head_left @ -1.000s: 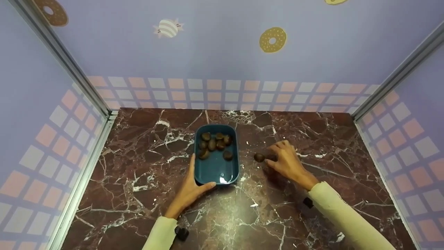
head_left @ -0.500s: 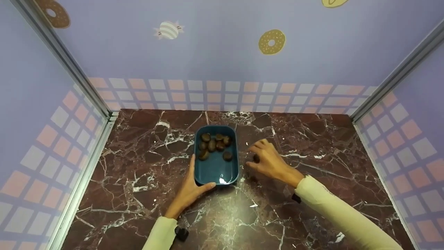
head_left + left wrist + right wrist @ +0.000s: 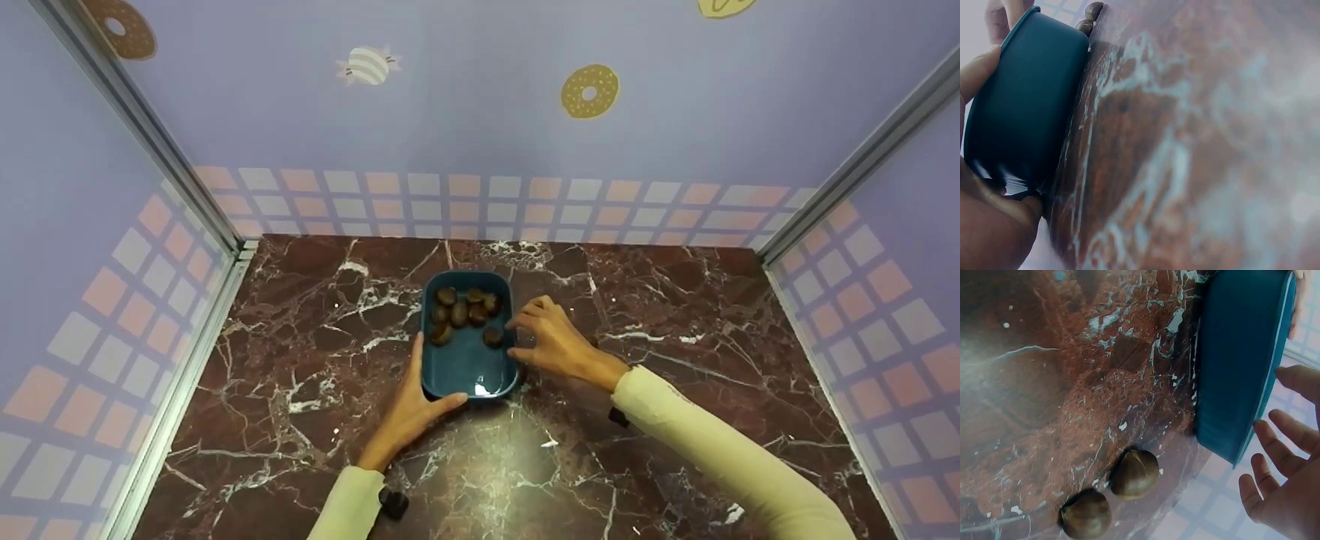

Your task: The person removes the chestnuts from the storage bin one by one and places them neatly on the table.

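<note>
My left hand [image 3: 409, 409] grips the near-left corner of a deep teal rectangular dish [image 3: 470, 367], fingers along its side and thumb across its near end. Several brown chestnuts [image 3: 458, 315] lie inside, mostly toward the far end. At the dish's right rim is my right hand [image 3: 551, 341], with its fingertips over the edge. In the right wrist view its fingers [image 3: 1278, 447] are spread and lightly bent, nothing showing between them. Two more chestnuts [image 3: 1135, 473] lie on the tabletop beside the dish; in the head view my right hand mostly hides them.
The dark red marbled tabletop [image 3: 315, 450] has white veins. Lilac panels with pink and white squares enclose it at the back [image 3: 480, 112] and both sides. Metal corner rails [image 3: 187, 180] join the panels. Small pale specks dot the surface.
My right hand has moved left from the loose chestnuts on the tabletop to the dish's right rim. The left hand and the dish have stayed in place.
</note>
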`<state>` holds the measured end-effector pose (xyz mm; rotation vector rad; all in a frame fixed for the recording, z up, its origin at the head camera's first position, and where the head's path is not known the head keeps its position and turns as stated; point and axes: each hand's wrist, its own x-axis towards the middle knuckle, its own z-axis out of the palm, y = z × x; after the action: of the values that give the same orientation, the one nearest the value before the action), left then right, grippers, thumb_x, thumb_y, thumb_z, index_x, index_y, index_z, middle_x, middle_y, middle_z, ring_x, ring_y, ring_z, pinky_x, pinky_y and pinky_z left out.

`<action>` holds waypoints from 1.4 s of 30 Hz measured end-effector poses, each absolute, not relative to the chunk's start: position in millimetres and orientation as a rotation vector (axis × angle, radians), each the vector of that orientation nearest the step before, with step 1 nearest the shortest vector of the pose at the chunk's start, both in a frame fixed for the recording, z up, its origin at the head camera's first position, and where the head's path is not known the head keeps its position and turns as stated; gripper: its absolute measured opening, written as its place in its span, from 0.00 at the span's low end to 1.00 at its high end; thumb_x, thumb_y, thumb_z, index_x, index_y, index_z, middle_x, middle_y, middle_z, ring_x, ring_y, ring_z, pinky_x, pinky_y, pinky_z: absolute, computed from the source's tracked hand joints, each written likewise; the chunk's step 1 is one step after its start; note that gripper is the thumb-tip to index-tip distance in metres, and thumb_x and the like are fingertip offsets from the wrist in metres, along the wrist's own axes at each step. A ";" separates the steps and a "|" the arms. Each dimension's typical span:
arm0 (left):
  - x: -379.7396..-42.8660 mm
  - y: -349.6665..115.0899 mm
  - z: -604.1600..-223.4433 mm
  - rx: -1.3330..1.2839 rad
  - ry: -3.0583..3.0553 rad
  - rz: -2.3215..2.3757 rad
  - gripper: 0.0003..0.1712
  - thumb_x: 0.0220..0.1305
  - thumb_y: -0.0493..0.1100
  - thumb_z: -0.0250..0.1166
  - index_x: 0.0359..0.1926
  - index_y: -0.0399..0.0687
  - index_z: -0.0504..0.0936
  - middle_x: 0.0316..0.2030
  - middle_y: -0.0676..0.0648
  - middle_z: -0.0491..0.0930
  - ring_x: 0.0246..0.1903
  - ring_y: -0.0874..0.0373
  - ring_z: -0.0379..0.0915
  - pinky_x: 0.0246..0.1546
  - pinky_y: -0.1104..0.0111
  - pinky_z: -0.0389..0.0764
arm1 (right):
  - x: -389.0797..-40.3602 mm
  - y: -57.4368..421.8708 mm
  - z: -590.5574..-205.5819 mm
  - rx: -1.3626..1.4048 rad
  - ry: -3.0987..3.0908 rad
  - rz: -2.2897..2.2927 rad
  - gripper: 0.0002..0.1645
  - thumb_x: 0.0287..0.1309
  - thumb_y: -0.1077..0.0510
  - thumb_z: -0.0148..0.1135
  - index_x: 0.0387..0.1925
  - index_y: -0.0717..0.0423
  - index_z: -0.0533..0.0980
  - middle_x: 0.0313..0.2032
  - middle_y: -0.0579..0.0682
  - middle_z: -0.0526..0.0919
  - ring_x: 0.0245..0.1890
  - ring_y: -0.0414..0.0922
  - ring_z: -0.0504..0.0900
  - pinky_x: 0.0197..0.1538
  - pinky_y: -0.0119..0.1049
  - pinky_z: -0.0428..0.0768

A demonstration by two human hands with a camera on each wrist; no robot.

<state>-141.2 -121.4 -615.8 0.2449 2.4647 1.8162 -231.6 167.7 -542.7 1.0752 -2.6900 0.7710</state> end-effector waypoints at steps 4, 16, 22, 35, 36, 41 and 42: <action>-140.5 -122.2 -615.7 0.241 2.456 1.799 0.71 0.52 0.60 0.78 0.80 0.76 0.31 0.81 0.49 0.36 0.78 0.45 0.36 0.72 0.39 0.49 | -237.3 159.8 -545.3 1.075 -2.725 0.816 0.25 0.48 0.57 0.81 0.48 0.61 0.85 0.47 0.51 0.84 0.53 0.54 0.70 0.56 0.56 0.66; -141.4 -122.1 -615.1 0.254 2.488 1.777 0.72 0.51 0.63 0.78 0.80 0.77 0.31 0.81 0.48 0.36 0.78 0.44 0.37 0.73 0.41 0.48 | -253.7 143.5 -561.0 1.036 -2.688 0.627 0.23 0.45 0.52 0.81 0.44 0.56 0.86 0.47 0.48 0.86 0.62 0.59 0.68 0.64 0.65 0.55; -141.8 -122.4 -615.7 0.259 2.495 1.781 0.73 0.50 0.62 0.79 0.80 0.74 0.32 0.81 0.46 0.37 0.78 0.42 0.38 0.72 0.40 0.48 | -259.8 138.8 -563.9 1.045 -2.674 0.593 0.20 0.45 0.53 0.81 0.42 0.56 0.87 0.42 0.48 0.87 0.62 0.56 0.71 0.66 0.64 0.56; -139.8 -122.1 -614.5 0.255 2.438 1.821 0.70 0.53 0.59 0.78 0.79 0.78 0.32 0.81 0.52 0.35 0.78 0.47 0.35 0.72 0.40 0.48 | -259.1 129.5 -556.0 1.084 -2.967 0.526 0.19 0.51 0.55 0.79 0.47 0.50 0.88 0.45 0.49 0.87 0.61 0.50 0.69 0.67 0.70 0.51; -139.7 -122.0 -614.7 0.257 2.433 1.825 0.70 0.54 0.59 0.78 0.79 0.78 0.32 0.81 0.51 0.35 0.78 0.47 0.35 0.72 0.39 0.48 | -257.6 128.4 -555.9 1.094 -2.973 0.525 0.18 0.51 0.56 0.79 0.46 0.49 0.88 0.44 0.49 0.87 0.61 0.50 0.69 0.67 0.72 0.49; -140.5 -122.1 -616.8 0.265 2.433 1.830 0.71 0.54 0.58 0.78 0.80 0.74 0.31 0.81 0.48 0.34 0.78 0.43 0.35 0.71 0.38 0.48 | -250.3 122.5 -558.9 1.117 -3.001 0.498 0.14 0.49 0.55 0.80 0.40 0.48 0.88 0.45 0.48 0.85 0.61 0.50 0.70 0.66 0.78 0.44; -140.7 -122.0 -617.0 0.266 2.430 1.832 0.71 0.54 0.57 0.78 0.80 0.73 0.31 0.81 0.48 0.34 0.78 0.42 0.36 0.71 0.37 0.49 | -249.1 121.4 -559.5 1.117 -3.007 0.491 0.14 0.48 0.55 0.80 0.39 0.48 0.88 0.46 0.48 0.85 0.61 0.49 0.70 0.66 0.78 0.44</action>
<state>-140.7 -122.0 -617.0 0.2662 2.4304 1.8323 -249.1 121.4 -559.5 1.1173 -3.0072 0.4910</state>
